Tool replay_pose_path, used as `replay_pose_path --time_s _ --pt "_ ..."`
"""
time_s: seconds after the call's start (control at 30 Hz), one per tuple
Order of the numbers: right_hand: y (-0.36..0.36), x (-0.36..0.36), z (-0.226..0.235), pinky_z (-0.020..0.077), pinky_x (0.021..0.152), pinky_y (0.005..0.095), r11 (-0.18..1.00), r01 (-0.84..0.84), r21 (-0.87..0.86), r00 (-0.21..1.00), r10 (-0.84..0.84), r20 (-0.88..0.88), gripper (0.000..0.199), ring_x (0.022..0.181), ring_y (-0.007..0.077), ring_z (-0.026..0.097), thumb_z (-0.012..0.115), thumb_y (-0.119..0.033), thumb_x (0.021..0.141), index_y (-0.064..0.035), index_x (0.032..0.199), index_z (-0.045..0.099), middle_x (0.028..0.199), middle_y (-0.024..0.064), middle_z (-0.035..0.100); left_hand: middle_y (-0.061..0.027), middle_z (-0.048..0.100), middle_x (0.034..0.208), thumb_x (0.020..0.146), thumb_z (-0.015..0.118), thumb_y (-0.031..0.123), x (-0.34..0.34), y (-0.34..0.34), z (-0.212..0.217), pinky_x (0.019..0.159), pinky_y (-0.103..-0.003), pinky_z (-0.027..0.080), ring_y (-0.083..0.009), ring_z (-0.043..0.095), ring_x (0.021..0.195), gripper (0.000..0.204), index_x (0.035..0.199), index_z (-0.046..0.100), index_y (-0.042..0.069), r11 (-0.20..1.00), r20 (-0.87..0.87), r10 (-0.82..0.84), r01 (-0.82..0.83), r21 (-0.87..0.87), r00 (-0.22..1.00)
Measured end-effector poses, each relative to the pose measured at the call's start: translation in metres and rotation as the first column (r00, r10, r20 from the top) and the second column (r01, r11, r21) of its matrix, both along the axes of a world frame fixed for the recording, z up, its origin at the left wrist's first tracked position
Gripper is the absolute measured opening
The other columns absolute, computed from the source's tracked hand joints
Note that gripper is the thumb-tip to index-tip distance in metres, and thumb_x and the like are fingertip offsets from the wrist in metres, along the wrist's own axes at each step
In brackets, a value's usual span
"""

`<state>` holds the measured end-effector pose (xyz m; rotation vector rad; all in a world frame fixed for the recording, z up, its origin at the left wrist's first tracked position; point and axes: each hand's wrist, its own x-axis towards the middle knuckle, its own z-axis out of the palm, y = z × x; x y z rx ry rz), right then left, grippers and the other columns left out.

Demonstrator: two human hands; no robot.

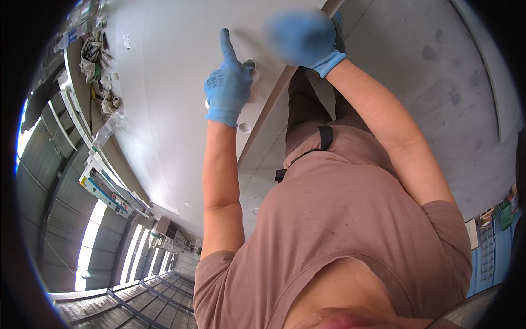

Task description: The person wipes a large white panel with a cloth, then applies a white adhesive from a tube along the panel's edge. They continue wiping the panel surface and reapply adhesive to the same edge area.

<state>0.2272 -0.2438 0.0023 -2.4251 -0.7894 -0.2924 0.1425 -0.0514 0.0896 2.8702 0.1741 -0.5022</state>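
Observation:
My left hand [226,90], in a blue glove, rests on a large light-grey panel [170,82] near its brown edge. Its index finger points straight ahead and the thumb is out to the right. A pale, cloth-like piece [255,82] shows beneath the thumb and palm; the other fingers are hidden. Over the panel's edge to the right, my right hand [301,37] is smeared by motion. Its glove is blue too; neither its fingers nor anything held can be made out. A small white round spot [244,128] lies by my left wrist.
Along the far left side stand a clear plastic bottle [108,129], several crumpled cloths [90,63] and small white round pieces [107,81]. Grey floor [405,71] spreads to the right of the panel. Blue shelving [490,255] stands at the lower right.

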Motion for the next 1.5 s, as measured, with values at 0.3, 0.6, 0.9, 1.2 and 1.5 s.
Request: replay_pose_path --time_s 0.3,0.6,0.9,1.2,1.5 --pt "-0.001 -0.007 -0.006 0.0543 0.064 0.0341 0.999 -0.009 -0.038 1.0 0.009 0.017 0.01 0.074 0.0193 0.066 0.072 -0.023 0.088 -0.0196 0.097 0.073 0.086 -0.0022 0.068 -0.0106 0.066 0.065 0.088 0.073 0.024 0.007 -0.004 0.009 0.052 -0.045 0.048 -0.0333 0.063 0.053 0.105 0.17 0.009 0.007 0.999 -0.09 -0.016 0.02 0.044 0.996" --pt "-0.004 -0.004 -0.031 0.0582 0.069 0.0344 1.0 -0.031 0.001 0.976 0.03 0.215 0.017 0.082 0.0195 0.07 0.074 -0.025 0.089 -0.0195 0.105 0.075 0.094 -0.0017 0.072 -0.0112 0.075 0.075 0.091 0.072 0.019 0.021 -0.012 0.023 0.06 -0.046 0.053 -0.0345 0.071 0.063 0.104 0.17 0.006 0.007 0.988 -0.231 -0.017 0.051 0.144 0.973" --pt "-0.001 -0.001 -0.01 0.0566 0.067 0.0343 0.999 -0.026 -0.043 0.971 0.036 0.237 0.019 0.079 0.0188 0.069 0.075 -0.029 0.088 -0.0201 0.105 0.075 0.093 -0.0023 0.071 -0.0098 0.077 0.077 0.095 0.071 0.022 0.024 -0.013 0.023 0.061 -0.045 0.055 -0.034 0.072 0.065 0.099 0.17 0.008 0.007 0.981 -0.197 -0.072 0.106 0.164 0.978" --pt "-0.003 0.002 0.0 0.056 0.066 0.0339 1.0 -0.012 -0.015 0.972 0.015 0.234 0.014 0.077 0.0193 0.068 0.074 -0.027 0.088 -0.0197 0.101 0.074 0.088 -0.0015 0.07 -0.0135 0.073 0.077 0.093 0.07 0.019 0.015 -0.011 0.025 0.06 -0.048 0.053 -0.0356 0.069 0.063 0.095 0.169 0.014 0.006 0.982 -0.204 -0.07 0.103 0.157 0.977" --pt "-0.002 -0.004 0.0 0.0568 0.06 0.0377 1.0 -0.005 -0.012 1.0 0.005 0.022 0.011 0.072 0.0243 0.069 0.072 -0.027 0.089 -0.0191 0.096 0.073 0.083 0.001 0.069 -0.0107 0.07 0.078 0.087 0.069 0.011 -0.039 -0.02 0.039 0.056 -0.043 0.05 -0.0324 0.062 0.056 0.073 0.156 0.045 0.006 0.999 -0.047 0.019 -0.022 -0.048 0.999"
